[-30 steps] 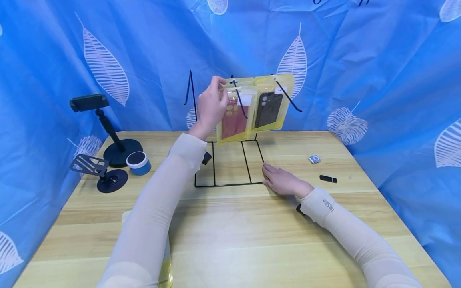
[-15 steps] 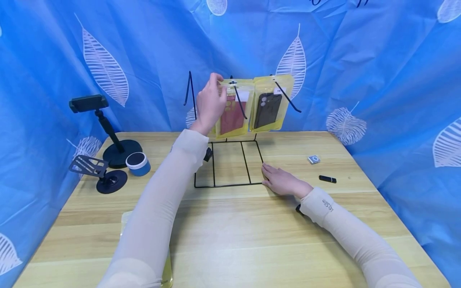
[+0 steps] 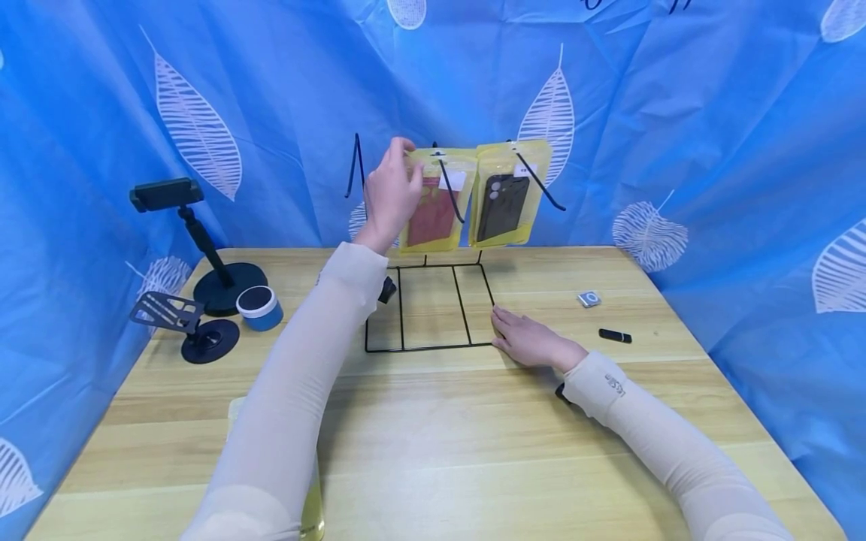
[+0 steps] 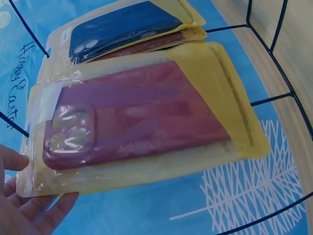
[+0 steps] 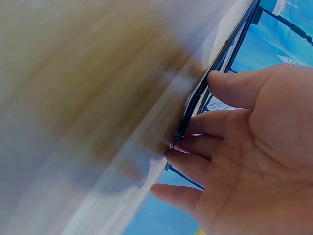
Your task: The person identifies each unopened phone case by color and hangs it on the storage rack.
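My left hand (image 3: 392, 191) pinches the upper left edge of a yellow, clear-fronted pouch with a dark red phone case (image 3: 433, 214) inside. This pouch hangs on the middle hook of a black wire display rack (image 3: 433, 348); in the left wrist view the thumb and fingers (image 4: 56, 213) are at its top end. Beside it, a second pouch with a black phone case (image 3: 504, 207) hangs on the right hook, with another reddish case partly hidden behind. My right hand (image 3: 531, 340) rests at the right front corner of the rack's base, fingertips (image 5: 176, 159) touching the wire.
To the left stand a black phone stand (image 3: 226, 282), a smaller folding stand (image 3: 210, 340) and a blue round tub (image 3: 260, 308). A small silver player (image 3: 590, 299) and a black stick (image 3: 616, 336) lie right. Another yellow pouch (image 3: 313, 511) is partly under my left sleeve.
The red-case pouch has moved back along the middle hook and slightly up, with my left hand following. My right hand stays at the rack's base.
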Demonstrator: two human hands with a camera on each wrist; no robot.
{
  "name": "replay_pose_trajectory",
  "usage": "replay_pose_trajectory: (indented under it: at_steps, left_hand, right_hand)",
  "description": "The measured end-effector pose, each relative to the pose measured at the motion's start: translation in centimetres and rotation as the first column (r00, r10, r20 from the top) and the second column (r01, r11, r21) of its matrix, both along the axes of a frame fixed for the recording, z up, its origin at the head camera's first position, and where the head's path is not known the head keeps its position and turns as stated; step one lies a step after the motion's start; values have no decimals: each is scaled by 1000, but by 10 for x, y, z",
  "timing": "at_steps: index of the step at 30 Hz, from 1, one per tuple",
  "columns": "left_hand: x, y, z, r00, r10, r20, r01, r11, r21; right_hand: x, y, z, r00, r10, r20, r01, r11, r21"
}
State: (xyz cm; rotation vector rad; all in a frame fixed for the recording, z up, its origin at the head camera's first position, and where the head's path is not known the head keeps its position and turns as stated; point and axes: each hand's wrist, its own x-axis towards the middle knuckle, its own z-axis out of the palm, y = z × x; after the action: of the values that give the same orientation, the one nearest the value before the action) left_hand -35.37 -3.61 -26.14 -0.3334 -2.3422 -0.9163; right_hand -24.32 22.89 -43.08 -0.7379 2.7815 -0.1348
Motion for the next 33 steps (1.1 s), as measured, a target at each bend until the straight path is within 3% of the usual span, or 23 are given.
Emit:
replay_pose_trajectory:
  at_steps: [3,7,11,16,18,20,24,26,27,29,31,33]
  left_hand:
    - [1,-3,-2,1000,22,8,-22,1000,-3]
    - [4,-10,-9,999,26,-45,-25,999,25]
    - [16,-21,-22,994,38,-99,-35,999,24]
    - [55,-37,-39,998,-6,-68,2,999,-51]
    - [78,-46,-43,998,-58,-26,54,991,-119]
    - [101,-56,-47,991,-135,11,135,968,-210]
    - [141,-84,-54,939,-334,85,339,851,-401]
    - [158,-101,-58,917,-355,184,400,803,-441]
    - [165,-111,-61,911,-329,249,410,795,-447]
    - [174,-132,-69,890,-212,405,393,805,-443]
    - [178,-155,-79,840,-51,540,344,820,-457]
    - [178,-177,-92,785,78,615,308,812,-495]
  right_hand:
    - [0,0,-1,1000,1,0,-1,1000,0]
    - [-1,-1,-2,1000,4,-2,-4,1000,-1]
    - [-1,-1,-2,1000,3,-1,-3,1000,1]
    - [-2,-1,-2,1000,9,4,-9,1000,8]
    - [-2,-1,-1,1000,13,3,-13,1000,8]
    - [-3,-1,0,1000,11,1,-11,1000,7]
    - [-4,0,2,1000,2,-2,-2,1000,10]
    - [-4,0,2,1000,0,0,0,1000,9]
    - [-4,0,2,1000,1,0,-1,1000,10]
    - [-4,1,3,1000,0,5,0,1000,8]
    - [-4,1,3,1000,-4,6,4,1000,6]
    - [-3,1,4,1000,-6,5,6,1000,4]
